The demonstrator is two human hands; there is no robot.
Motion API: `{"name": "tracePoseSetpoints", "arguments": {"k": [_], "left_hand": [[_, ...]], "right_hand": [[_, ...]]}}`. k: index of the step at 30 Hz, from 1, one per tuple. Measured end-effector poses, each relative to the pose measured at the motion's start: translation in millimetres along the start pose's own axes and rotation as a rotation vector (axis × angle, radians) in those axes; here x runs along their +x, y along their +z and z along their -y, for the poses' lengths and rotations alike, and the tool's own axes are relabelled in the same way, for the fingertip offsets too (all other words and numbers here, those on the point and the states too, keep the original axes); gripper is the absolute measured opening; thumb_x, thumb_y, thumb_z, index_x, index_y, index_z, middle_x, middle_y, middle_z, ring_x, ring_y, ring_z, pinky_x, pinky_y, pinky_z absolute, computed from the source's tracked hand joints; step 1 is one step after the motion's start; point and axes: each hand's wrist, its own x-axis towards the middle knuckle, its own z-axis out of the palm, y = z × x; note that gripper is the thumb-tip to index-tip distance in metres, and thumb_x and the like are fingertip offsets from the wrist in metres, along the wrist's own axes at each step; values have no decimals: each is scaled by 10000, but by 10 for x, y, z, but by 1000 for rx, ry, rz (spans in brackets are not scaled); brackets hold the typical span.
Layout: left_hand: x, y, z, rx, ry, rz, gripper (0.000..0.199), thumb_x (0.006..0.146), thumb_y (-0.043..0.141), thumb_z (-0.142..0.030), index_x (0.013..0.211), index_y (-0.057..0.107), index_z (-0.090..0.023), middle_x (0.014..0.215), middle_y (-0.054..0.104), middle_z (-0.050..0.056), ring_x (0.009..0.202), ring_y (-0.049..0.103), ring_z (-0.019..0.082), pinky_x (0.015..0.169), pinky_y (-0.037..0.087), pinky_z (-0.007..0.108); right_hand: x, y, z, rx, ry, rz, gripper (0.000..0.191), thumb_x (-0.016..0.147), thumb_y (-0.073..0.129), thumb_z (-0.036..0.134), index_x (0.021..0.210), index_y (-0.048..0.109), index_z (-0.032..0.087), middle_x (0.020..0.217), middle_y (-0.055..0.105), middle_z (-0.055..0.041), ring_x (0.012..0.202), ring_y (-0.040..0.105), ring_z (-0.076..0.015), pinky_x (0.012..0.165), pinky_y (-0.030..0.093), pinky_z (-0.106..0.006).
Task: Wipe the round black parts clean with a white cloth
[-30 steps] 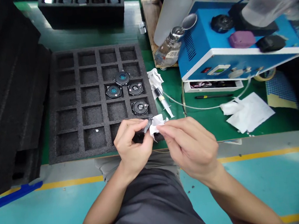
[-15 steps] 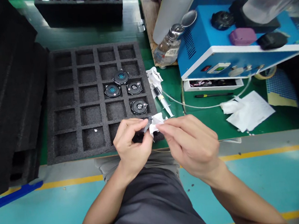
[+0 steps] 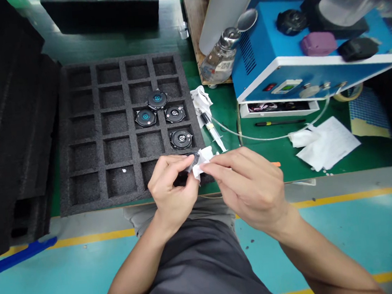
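Between the fingertips of my left hand (image 3: 172, 186) is a small dark part (image 3: 193, 162), mostly hidden by the fingers, so its kind does not show clearly. My right hand (image 3: 253, 187) pinches a crumpled white wipe (image 3: 204, 155) and presses it against that part. Both hands meet over the near right corner of a black foam tray (image 3: 99, 128) with square pockets. In the tray lie several round black watch bodies, among them one watch body (image 3: 181, 139) close beyond my hands and another (image 3: 157, 99) resting across pocket walls.
Right of the tray lie a syringe (image 3: 212, 129) with a thin tube and a white cloth (image 3: 201, 99). Beyond stand a glass bottle (image 3: 220, 61) and a blue machine (image 3: 276, 42). White papers (image 3: 331, 145) lie at right; black foam (image 3: 5, 114) is stacked left.
The wipe has shifted slightly left over the dark part, with my right fingers moving along. An orange item now shows beside my right hand. My left hand stays nearly still.
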Motion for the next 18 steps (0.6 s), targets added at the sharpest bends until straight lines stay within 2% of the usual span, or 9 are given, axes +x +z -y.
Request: {"name": "tracePoseSetpoints", "arguments": {"k": [12,18], "left_hand": [[-31,-29,19,-36,17,30,345,784,730,-7,1042,778,-231,893,728,14,828,708,142,720,586,275],[-52,-32,10,-36,-93,-8,239,796,770,-53,980,749,-203,888,712,23,822,696,145,708,590,274]], "right_hand": [[2,10,-7,126,-108,47,213,978,550,65,995,744,151,917,785,-65,800,651,-184,687,480,-341],[-67,-63,-50,163,-26,-23,232,939,591,35,1024,730,200,915,782,-55,814,672,-176,678,488,-324]]}}
